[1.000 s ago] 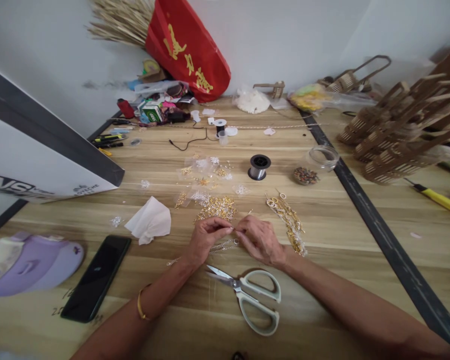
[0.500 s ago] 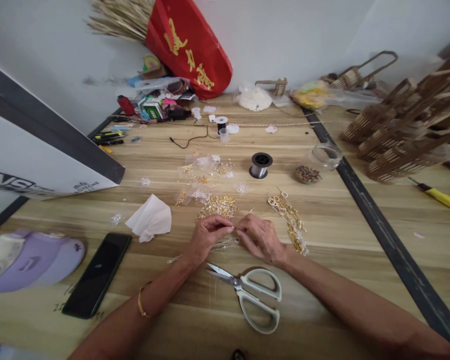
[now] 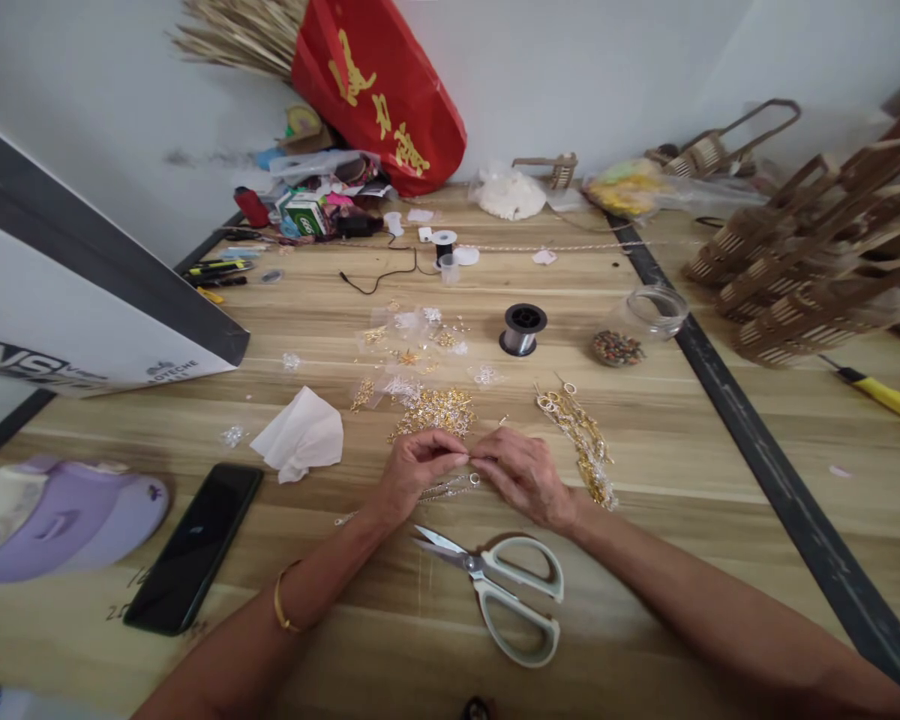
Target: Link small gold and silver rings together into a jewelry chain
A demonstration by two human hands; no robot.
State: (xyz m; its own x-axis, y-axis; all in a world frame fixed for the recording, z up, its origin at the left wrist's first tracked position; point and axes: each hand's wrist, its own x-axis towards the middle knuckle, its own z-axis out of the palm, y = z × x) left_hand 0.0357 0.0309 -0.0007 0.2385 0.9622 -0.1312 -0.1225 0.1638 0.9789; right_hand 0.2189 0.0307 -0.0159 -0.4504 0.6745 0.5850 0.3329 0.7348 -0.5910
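My left hand (image 3: pixel 412 474) is closed in a pinch, its fingertips almost touching those of my right hand (image 3: pixel 521 474). The right hand's thumb and fingers are pressed together too. Whatever lies between the fingertips is too small to make out. Just beyond them is a pile of gold and silver beads (image 3: pixel 439 412). A silver chain (image 3: pixel 450 487) lies under and beside the left hand. White-handled scissors (image 3: pixel 472 565) rest partly open below both hands. Gold and silver chains (image 3: pixel 581 440) with rings lie right of the right hand.
A wire spool (image 3: pixel 523 330) and a tipped jar (image 3: pixel 649 315) of beads stand farther back. Left are a white tissue (image 3: pixel 301 437), a black phone (image 3: pixel 193 550) and a large box (image 3: pixel 97 290). Wooden racks (image 3: pixel 802 260) and a yellow-handled tool (image 3: pixel 889 398) are at the right.
The right hand's fingers have shifted very slightly at the pinch. Otherwise the hands and the things on the table look the same.
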